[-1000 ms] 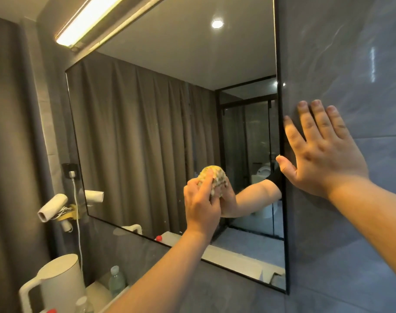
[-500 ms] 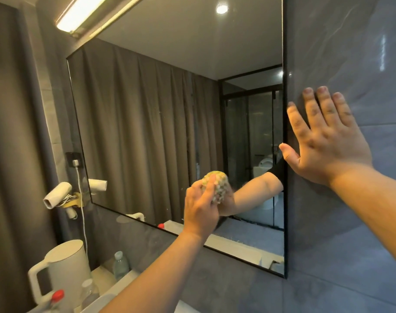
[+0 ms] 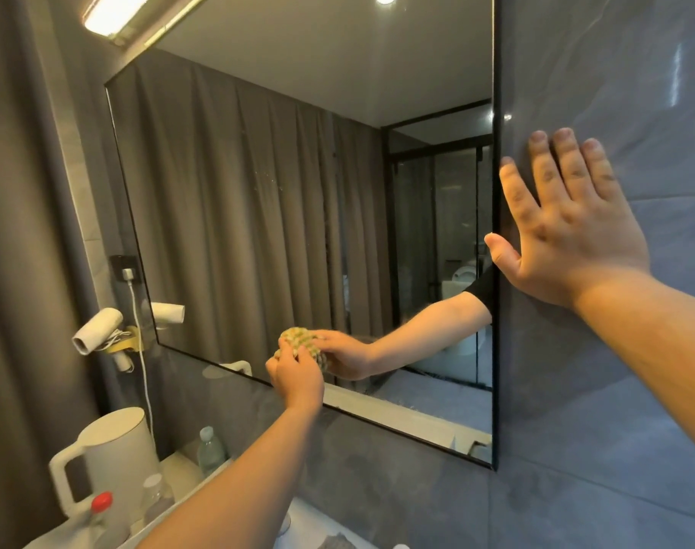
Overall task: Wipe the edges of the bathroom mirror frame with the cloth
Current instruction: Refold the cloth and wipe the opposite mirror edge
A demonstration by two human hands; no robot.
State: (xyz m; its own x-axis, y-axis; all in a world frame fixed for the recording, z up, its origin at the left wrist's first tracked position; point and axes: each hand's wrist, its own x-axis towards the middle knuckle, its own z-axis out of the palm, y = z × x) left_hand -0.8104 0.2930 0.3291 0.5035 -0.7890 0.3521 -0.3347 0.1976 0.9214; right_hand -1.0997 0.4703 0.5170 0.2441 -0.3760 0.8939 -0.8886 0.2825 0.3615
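Observation:
A large wall mirror with a thin black frame (image 3: 495, 350) fills the middle of the view. My left hand (image 3: 296, 374) grips a bunched yellow-green cloth (image 3: 298, 339) and holds it against the glass just above the frame's bottom edge, left of centre. Its reflection meets it in the glass. My right hand (image 3: 567, 227) lies flat with spread fingers on the grey wall tile, its thumb touching the frame's right edge.
A white electric kettle (image 3: 112, 449) stands at the lower left with a clear plastic bottle (image 3: 210, 449) and a red-capped bottle (image 3: 102, 505) near it. A white hair dryer (image 3: 98, 330) hangs left of the mirror, below a wall socket (image 3: 126, 269).
My left hand has carried the cloth down and to the left across the glass, reaching the bottom edge of the frame. My right hand has stayed flat on the tile.

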